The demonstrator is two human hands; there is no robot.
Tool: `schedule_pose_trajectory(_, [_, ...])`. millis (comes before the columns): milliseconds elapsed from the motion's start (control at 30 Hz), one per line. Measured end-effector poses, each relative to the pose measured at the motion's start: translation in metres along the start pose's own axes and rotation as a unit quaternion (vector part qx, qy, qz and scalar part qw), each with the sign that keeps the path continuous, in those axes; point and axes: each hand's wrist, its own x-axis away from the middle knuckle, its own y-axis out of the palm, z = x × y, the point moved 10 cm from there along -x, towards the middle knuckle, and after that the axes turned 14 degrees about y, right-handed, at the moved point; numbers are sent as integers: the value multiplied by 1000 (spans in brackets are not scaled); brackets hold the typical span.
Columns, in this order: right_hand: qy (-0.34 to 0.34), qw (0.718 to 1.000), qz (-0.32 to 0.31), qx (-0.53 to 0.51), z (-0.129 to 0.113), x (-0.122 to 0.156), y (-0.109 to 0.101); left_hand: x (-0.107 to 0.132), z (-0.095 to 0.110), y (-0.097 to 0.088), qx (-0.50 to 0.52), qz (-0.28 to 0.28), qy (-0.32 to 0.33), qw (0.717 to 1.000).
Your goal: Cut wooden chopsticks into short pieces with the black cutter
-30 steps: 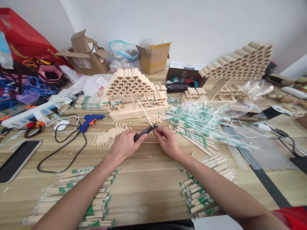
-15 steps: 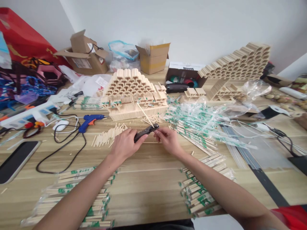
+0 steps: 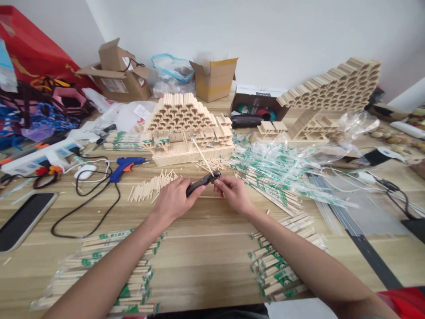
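Note:
My left hand [image 3: 173,198] is wrapped around a dark pliers-like tool [image 3: 201,182] held slanting above the table. A thin wooden chopstick [image 3: 202,156] sticks out from the tool's jaws toward the back left. At the jaws, my right hand [image 3: 232,191] has its fingers pinched together on the near end of the chopstick; the fingertips partly hide it. Cut short sticks [image 3: 151,186] lie left of the hands, and small stick offcuts [image 3: 217,164] are scattered just beyond the tool. Behind them stands a stacked structure of wooden sticks [image 3: 187,128].
A blue glue gun [image 3: 124,167] with its black cord and a phone [image 3: 25,219] lie on the left. Wrapped chopsticks [image 3: 133,279] are under my left forearm, more packets [image 3: 282,261] under the right. Torn wrappers [image 3: 282,164] and a honeycomb stick structure [image 3: 335,86] are on the right.
The view has shifted very slightly. Both hands keep nearly the same pose, and the chopstick stays at the tool's jaws, tilted slightly steeper.

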Motion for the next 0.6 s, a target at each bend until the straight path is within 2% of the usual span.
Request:
schedule_pose_trajectory(267, [14,1000,-4,-19,8,-3,1,-1,-3,5,-3,-24,-24,999])
schedule_pose_trajectory(467, [15,998,59,-30,18,-4,-7,0,-4,10,-16,-50,-37,998])
schedule_pose_trajectory(600, [17,997,69,-30,17,-4,-10,1,-1,6,-36,-31,-33,998])
